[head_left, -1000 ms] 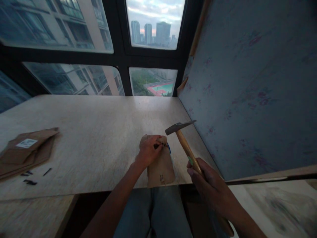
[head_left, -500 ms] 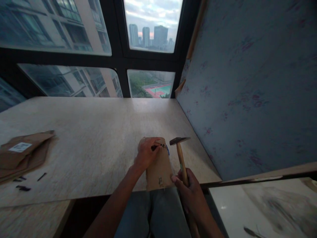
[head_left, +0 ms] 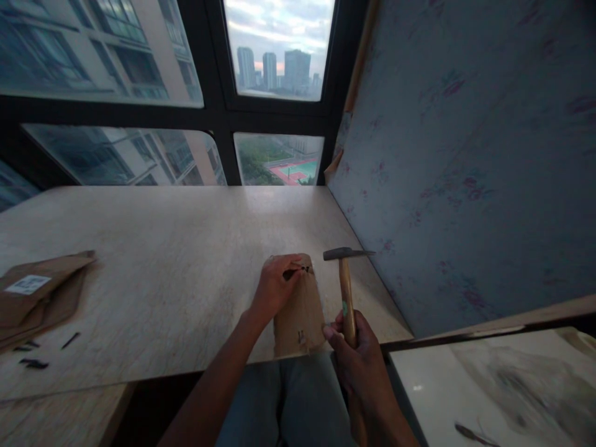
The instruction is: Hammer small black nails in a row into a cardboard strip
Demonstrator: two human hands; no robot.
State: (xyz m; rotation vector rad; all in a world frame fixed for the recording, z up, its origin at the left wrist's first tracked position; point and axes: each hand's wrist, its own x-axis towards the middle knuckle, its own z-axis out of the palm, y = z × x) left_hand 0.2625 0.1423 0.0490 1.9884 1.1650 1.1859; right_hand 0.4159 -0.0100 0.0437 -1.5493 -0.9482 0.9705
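Observation:
A flat brown cardboard piece (head_left: 298, 310) lies at the front edge of the pale tabletop. My left hand (head_left: 275, 287) rests on its far end. Thumb and fingers are pinched beside small dark bits (head_left: 306, 269) there; what is between the fingertips is too small to make out. My right hand (head_left: 356, 347) is closed round the wooden handle of a hammer (head_left: 347, 285), to the right of the cardboard. The hammer's metal head is raised, clear of the cardboard, with its thin end pointing right.
Folded brown paper packaging (head_left: 40, 301) with a white label lies at the left of the tabletop (head_left: 162, 261). Several dark strips (head_left: 35, 363) lie before it. A flowered wall panel (head_left: 456, 174) bounds the right side. Windows stand behind. A lower white surface (head_left: 442, 379) is at the right.
The hammer has moved slightly up and right, its head turning more level. My left hand keeps its pinch on the cardboard. The whole view has shifted slightly.

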